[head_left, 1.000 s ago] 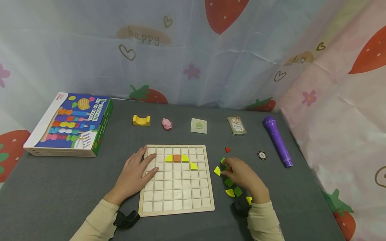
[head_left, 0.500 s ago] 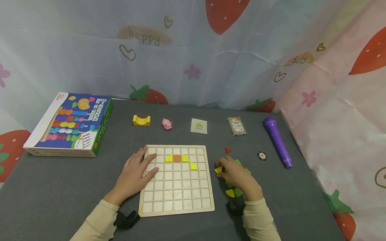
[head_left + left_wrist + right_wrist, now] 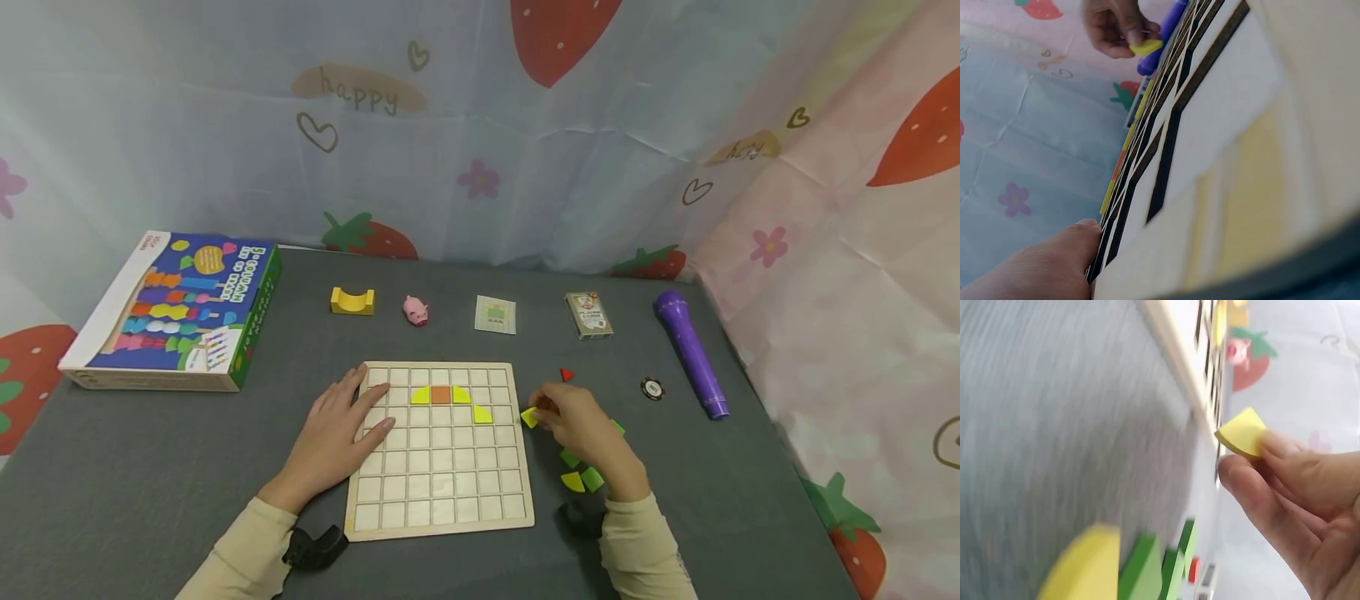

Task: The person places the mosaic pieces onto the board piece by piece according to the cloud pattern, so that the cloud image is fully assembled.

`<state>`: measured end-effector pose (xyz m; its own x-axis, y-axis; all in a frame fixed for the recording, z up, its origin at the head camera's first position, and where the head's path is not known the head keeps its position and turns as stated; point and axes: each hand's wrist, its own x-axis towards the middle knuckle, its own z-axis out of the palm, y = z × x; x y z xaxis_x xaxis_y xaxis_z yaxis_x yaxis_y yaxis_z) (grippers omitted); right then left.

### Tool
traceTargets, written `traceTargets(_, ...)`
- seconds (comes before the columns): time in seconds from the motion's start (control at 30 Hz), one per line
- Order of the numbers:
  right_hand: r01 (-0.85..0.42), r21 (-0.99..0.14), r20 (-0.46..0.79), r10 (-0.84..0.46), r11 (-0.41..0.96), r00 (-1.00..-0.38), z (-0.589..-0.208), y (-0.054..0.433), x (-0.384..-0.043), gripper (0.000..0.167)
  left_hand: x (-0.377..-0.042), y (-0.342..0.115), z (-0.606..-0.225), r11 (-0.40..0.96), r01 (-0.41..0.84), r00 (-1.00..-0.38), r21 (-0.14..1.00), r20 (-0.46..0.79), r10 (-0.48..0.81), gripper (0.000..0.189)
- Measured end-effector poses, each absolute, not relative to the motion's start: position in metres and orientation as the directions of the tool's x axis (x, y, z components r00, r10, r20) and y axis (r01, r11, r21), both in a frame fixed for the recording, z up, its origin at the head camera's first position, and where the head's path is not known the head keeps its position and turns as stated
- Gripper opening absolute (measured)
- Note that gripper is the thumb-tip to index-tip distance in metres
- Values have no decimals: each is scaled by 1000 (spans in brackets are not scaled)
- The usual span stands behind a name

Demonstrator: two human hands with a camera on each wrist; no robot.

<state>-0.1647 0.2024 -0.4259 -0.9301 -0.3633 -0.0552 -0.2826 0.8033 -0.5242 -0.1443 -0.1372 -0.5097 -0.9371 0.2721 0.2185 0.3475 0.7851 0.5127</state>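
Observation:
A square wooden grid board (image 3: pixel 442 483) lies on the grey table. In its upper rows sit an orange square (image 3: pixel 440 395) and three yellow quarter-round pieces, one of them a yellow quarter-round (image 3: pixel 482 414) a row lower. My left hand (image 3: pixel 333 437) rests with spread fingers on the board's left edge. Just off the right edge, my right hand (image 3: pixel 581 421) pinches another yellow quarter-round piece (image 3: pixel 1244 432) between thumb and fingers, raised over the table in the right wrist view. Below that hand lie green squares (image 3: pixel 592 479) and a yellow quarter-round (image 3: pixel 573 482).
A small red triangle (image 3: pixel 567 375) lies beyond my right hand. Farther back are a yellow block (image 3: pixel 352 302), a pink pig (image 3: pixel 415 311), a pattern card (image 3: pixel 495 315) and a card box (image 3: pixel 588 315). A purple microphone (image 3: pixel 692 354), a round chip (image 3: pixel 652 388) and a game box (image 3: pixel 172 312) flank the board.
My right hand has taken up a yellow quarter-round from the table and moved it left toward the board's edge. The left hand has stayed in place.

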Motion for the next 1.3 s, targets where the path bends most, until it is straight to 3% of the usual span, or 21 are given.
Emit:
traceTargets(0.43, -269, -630, -74, -401, 728, -913, -430, 166, -163, 6, -144, -136, -508, 779, 357, -933, 516, 225, 279, 54)
traceTargets(0.87, -282, -598, -126, -436, 751, -891, -436, 156, -159, 5, -144, -138, -509, 779, 358, -933, 514, 230, 277, 54)
traceTargets(1.3, -326, -572, -118, -469, 753, -875, -437, 155, -160, 15, -143, -137, -507, 783, 354, -935, 512, 225, 275, 55)
